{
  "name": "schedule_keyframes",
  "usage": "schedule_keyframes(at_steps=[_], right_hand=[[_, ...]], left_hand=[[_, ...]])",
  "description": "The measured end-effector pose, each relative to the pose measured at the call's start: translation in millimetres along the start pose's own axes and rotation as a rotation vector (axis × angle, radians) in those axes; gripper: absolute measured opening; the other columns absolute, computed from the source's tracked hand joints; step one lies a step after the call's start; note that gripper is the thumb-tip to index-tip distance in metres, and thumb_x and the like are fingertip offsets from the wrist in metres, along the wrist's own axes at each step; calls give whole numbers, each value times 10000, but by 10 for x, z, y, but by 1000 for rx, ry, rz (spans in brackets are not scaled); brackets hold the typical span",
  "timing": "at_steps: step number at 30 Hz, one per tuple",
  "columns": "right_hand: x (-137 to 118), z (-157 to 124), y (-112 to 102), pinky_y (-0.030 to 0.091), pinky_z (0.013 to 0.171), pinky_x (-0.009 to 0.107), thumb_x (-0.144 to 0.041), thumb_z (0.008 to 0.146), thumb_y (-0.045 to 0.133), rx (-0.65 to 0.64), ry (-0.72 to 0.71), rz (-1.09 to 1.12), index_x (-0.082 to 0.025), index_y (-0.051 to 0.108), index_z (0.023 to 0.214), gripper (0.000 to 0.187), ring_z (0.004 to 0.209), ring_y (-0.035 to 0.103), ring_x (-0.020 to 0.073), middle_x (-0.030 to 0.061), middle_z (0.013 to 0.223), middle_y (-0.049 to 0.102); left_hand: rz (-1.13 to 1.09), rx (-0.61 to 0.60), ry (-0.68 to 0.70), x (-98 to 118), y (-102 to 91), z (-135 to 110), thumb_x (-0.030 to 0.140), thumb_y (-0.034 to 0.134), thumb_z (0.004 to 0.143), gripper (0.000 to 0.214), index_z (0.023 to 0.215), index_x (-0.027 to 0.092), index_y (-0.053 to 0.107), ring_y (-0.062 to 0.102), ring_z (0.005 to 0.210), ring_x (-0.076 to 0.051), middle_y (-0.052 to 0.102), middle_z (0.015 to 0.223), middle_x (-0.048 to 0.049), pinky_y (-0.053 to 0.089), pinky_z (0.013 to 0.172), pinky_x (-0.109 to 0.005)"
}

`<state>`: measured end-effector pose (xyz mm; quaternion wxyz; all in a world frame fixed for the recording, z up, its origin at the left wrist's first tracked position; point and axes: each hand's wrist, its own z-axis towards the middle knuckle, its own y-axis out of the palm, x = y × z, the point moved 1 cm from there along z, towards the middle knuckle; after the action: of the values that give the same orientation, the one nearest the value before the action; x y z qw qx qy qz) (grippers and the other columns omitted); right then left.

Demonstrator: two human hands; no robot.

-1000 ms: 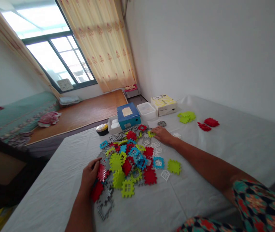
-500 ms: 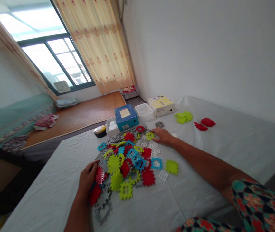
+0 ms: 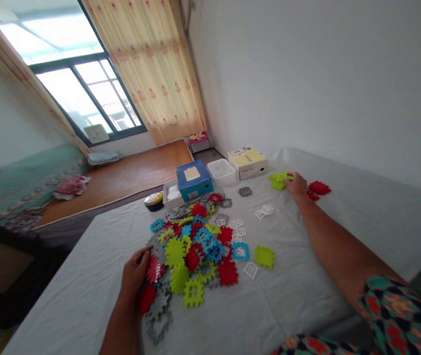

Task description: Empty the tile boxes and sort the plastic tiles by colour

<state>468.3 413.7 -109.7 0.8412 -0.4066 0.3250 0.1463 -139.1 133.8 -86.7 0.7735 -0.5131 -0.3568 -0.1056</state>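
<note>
A heap of flat interlocking plastic tiles [image 3: 199, 246], red, lime, blue and grey, lies on the white-covered table [image 3: 362, 212]. My left hand [image 3: 134, 271] rests at the heap's left edge, fingers curled round a red tile [image 3: 154, 267]. My right hand [image 3: 296, 183] is stretched to the far right, fingers bent down on a lime tile at the small lime stack [image 3: 277, 180]. Just right of that hand lie two red tile clusters [image 3: 320, 187]. A single grey tile [image 3: 245, 191] and small white grid pieces [image 3: 264, 212] sit between heap and stack.
At the table's far edge stand a blue box [image 3: 193, 179], a clear plastic tub [image 3: 222, 170], a yellow-and-white carton [image 3: 248, 161], a white container [image 3: 169, 194] and a black round tin [image 3: 155, 200]. A white wall runs along the right. Beyond the table are a floor mat and a window.
My right hand left the heap's far side and swung right to the lime stack; the lime tile that lay by it is gone from the heap. My left hand stayed put.
</note>
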Motion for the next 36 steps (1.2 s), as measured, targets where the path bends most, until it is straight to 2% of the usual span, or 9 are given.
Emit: schedule_keyframes(at_steps=[5,10,14,20,25,28,32,34,36], right_hand=[[-162,-65,37,476,926,406,-237,737,575,38,-184,33,-172,603,1089,360,1067,578,256,162,1199,603],[-709,-388,137,498,758,298,-285,807,566,-406,-452,73,-203,666,1008,239,737,635,167,58,988,712],[-986,-644,167,471,759,283,-336,852,537,-679,-647,43,-210,710,972,246,786,650,183,53,955,735],[-902,-670,71,454,744,281,-403,816,571,-954,-637,43,-197,750,919,291,810,647,207,60,915,747],[-903,-685,0,398,607,251,-439,796,583,-1098,-679,-22,-177,748,783,310,639,596,169,41,728,717],[-1024,-774,11,395,605,257,-424,819,560,-1056,-738,-11,-175,739,774,310,628,587,169,44,719,709],[-1241,-932,0,448,710,273,-374,823,575,-965,-728,138,-164,727,933,281,768,634,184,76,889,728],[-1335,-1009,-63,462,714,271,-409,810,610,-1094,-713,203,-158,720,919,295,764,633,175,72,874,723],[-1410,-1089,-166,469,660,254,-482,764,666,-1363,-651,223,-156,711,901,357,706,628,156,50,807,713]], left_hand=[[5,-11,17,-18,-5,-5,538,482,745,514,1017,181,731,668,1006,-273,742,1050,-80,511,930,-380],[2,-21,16,5,-11,-10,529,479,733,515,1013,177,731,665,1012,-271,739,1061,-79,505,942,-378],[-11,-8,13,45,-17,-23,521,485,732,500,1003,181,731,667,1008,-269,741,1056,-78,514,926,-376],[-12,-9,9,51,-7,-23,500,490,730,483,1000,183,734,659,1040,-271,740,1062,-79,499,955,-382],[6,-4,1,57,-2,-19,519,474,726,510,998,177,736,663,1018,-272,744,1042,-83,509,929,-375],[12,3,-5,76,1,-26,525,473,720,520,996,171,737,673,971,-270,751,997,-83,526,881,-368],[4,1,-6,100,-3,-41,536,466,728,535,1010,168,733,676,941,-267,753,973,-79,534,853,-370],[1,-2,-4,106,-8,-46,532,469,730,529,1009,169,733,672,962,-268,750,997,-80,524,883,-375],[-6,-6,0,105,-11,-47,527,476,728,520,1005,169,732,666,994,-270,745,1028,-83,510,918,-378]])
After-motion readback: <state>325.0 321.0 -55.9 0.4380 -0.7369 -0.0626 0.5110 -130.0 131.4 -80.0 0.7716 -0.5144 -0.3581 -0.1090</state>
